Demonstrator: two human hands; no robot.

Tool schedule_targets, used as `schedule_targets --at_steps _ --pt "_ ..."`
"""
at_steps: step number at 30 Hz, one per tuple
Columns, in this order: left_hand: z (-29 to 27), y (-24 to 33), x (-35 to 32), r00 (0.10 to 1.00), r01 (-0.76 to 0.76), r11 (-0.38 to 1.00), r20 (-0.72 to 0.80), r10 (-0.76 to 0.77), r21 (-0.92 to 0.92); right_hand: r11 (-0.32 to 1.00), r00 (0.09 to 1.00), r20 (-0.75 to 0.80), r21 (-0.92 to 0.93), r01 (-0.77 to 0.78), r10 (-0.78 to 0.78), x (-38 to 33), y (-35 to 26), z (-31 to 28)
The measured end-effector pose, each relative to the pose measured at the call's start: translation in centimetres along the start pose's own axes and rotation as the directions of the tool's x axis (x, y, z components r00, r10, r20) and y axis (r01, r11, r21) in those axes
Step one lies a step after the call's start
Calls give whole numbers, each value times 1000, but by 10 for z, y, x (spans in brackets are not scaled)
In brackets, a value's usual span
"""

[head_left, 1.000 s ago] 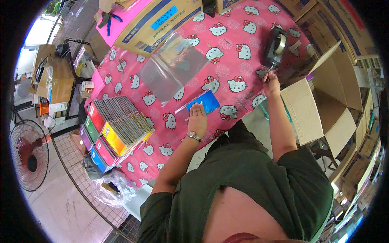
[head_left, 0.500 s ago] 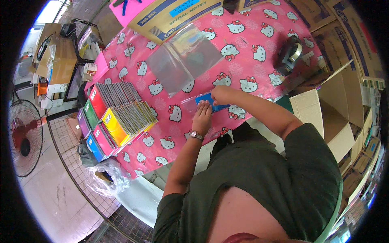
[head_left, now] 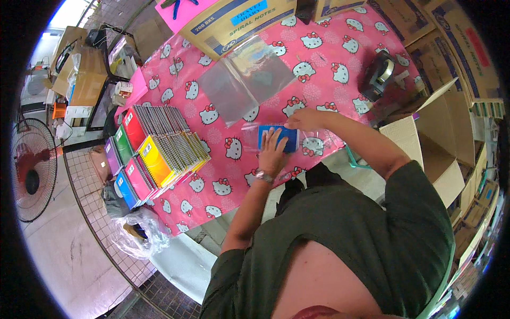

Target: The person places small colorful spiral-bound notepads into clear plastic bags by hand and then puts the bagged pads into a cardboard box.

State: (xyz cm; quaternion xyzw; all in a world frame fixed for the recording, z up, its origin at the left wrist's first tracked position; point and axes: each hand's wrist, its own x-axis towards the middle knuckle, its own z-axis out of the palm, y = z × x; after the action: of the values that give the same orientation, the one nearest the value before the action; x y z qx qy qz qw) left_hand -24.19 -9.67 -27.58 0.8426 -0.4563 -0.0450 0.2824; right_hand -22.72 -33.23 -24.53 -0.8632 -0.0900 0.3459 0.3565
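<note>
A small blue notebook [head_left: 291, 142] lies near the table's front edge, inside or on a clear plastic sleeve [head_left: 249, 137] whose film shows beyond its left side. My left hand [head_left: 273, 153] rests flat on the notebook's cover with fingers spread. At its upper right corner is my right hand [head_left: 303, 120], fingers bent and drawn together; what they pinch, if anything, is hidden. Farther back, two clear plastic sheets [head_left: 223, 87] lie side by side on the pink patterned tablecloth [head_left: 223, 173].
Stacks of spiral notebooks [head_left: 159, 154] in several colours stand at the table's left. A cardboard carton [head_left: 241, 26] sits at the back, with a black tape dispenser [head_left: 376, 80] at the right. An open box [head_left: 404, 141] stands beside my right arm. A fan [head_left: 34, 170] is far left.
My left hand's fingers have spread wider over the blue notebook, uncovering more of it. My right hand has shifted right and its fist has loosened. The notebook now lies straighter.
</note>
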Motion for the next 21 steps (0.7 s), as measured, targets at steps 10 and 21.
schedule_targets --at_steps 10,21 --pt "-39 -17 10 844 420 216 291 -451 -882 582 934 -358 765 278 24 -56 21 37" --pt "-29 -47 56 908 416 484 327 -261 -770 808 868 -438 409 424 -234 -7 14 13"
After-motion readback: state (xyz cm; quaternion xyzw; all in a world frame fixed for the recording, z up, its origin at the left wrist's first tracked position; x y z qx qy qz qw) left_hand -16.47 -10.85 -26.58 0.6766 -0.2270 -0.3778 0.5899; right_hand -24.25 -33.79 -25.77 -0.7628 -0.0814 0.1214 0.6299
